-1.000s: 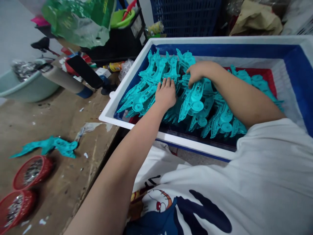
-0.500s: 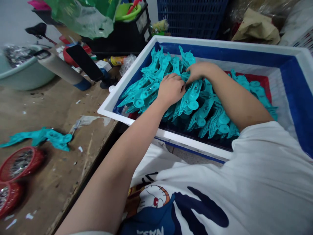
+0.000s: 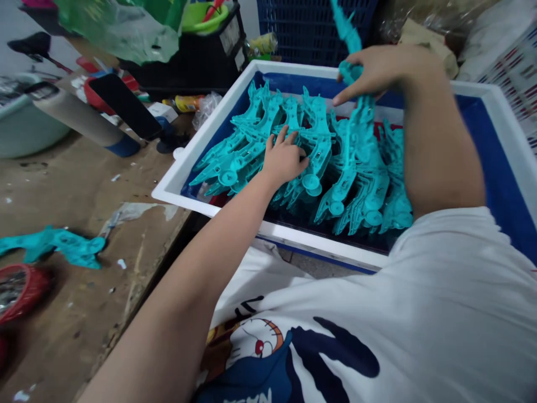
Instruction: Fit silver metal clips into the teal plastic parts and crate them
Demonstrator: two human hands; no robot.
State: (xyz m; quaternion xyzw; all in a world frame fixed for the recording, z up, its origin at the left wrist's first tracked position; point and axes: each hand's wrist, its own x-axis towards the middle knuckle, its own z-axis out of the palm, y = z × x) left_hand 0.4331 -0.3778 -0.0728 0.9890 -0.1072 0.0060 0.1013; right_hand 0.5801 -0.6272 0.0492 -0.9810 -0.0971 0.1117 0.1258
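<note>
Several turquoise plastic parts [image 3: 251, 159], long and jagged with round discs at one end, lie stacked in rows in a white-rimmed tray [image 3: 201, 208]. My left hand [image 3: 284, 158] rests on the middle of the stack, fingers spread. Above the tray's far side, my right hand [image 3: 380, 71] grips a turquoise plastic part [image 3: 349, 34] that stands nearly upright. Its lower end overlaps the stacked parts in view, so I cannot tell where it stops. A single turquoise part [image 3: 69, 246] lies apart on the workbench to the left.
The brown workbench [image 3: 84, 296] bears a red basket [image 3: 37, 288] of small metal pieces, a phone on a stand [image 3: 126, 106] and a tumbler [image 3: 79, 117]. Behind the tray are a dark blue crate [image 3: 293, 33] and a black box [image 3: 201, 61]. A white crate [image 3: 514, 78] stands at right.
My right hand has risen from the stack and moved right, lifting a turquoise plastic part. The fingers of my left hand have spread on the stack. The view has shifted slightly.
</note>
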